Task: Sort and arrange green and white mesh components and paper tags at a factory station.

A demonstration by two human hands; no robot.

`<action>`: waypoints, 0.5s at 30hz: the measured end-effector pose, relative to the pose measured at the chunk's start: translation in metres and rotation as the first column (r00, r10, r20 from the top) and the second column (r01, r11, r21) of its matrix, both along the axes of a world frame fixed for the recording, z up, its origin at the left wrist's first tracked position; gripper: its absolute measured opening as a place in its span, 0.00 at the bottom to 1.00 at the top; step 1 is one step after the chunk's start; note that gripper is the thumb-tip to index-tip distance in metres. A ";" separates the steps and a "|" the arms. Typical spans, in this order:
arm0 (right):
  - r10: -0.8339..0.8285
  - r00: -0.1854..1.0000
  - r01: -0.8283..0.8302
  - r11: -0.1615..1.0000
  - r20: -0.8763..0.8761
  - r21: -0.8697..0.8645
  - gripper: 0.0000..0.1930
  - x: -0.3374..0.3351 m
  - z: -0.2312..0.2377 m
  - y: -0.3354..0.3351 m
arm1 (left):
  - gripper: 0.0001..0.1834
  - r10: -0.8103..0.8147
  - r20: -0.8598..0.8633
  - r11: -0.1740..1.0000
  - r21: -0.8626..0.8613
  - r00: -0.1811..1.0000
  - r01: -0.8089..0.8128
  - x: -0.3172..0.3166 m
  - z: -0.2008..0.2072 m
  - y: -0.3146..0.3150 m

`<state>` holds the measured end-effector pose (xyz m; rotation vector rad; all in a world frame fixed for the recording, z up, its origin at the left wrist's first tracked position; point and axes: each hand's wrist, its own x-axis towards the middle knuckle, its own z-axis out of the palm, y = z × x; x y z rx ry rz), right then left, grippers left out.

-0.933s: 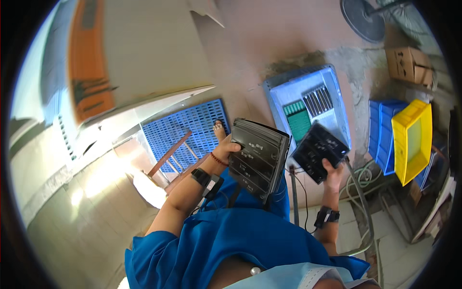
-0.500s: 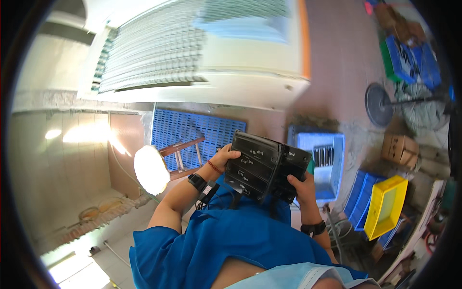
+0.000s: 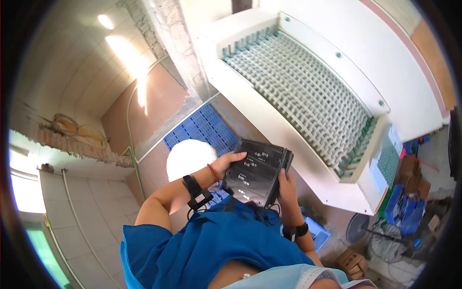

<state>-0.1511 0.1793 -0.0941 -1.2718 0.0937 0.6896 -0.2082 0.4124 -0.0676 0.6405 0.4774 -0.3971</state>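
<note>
In front of my blue shirt I hold a stack of black rectangular panels [image 3: 255,169] with small white markings, tilted up toward me. My left hand [image 3: 227,164] grips its left edge, the thumb lying on the top face. At the right edge my right hand [image 3: 287,190] is closed around the side, fingers mostly hidden behind the stack. The panels lie nearly flush, so their number cannot be told. Beyond them stands a white machine [image 3: 269,113] with a bed of pale rollers [image 3: 303,96], apart from my hands.
A round white stool seat [image 3: 191,159] is beside my left forearm, near a blue slatted pallet [image 3: 202,126] on the floor. To the right are a blue bin [image 3: 317,233], a cardboard box [image 3: 352,262], a fan's round base [image 3: 357,227] and blue crates [image 3: 404,212].
My view and body have turned, bringing the machine's roller bed to the right. The panels, spread apart in two parts before, are now together in one stack between my hands.
</note>
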 end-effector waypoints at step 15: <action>0.372 0.927 -0.370 0.874 0.055 0.314 0.25 0.182 0.121 0.283 | 0.25 0.166 0.149 0.903 0.374 0.975 -0.211 0.143 0.126 0.237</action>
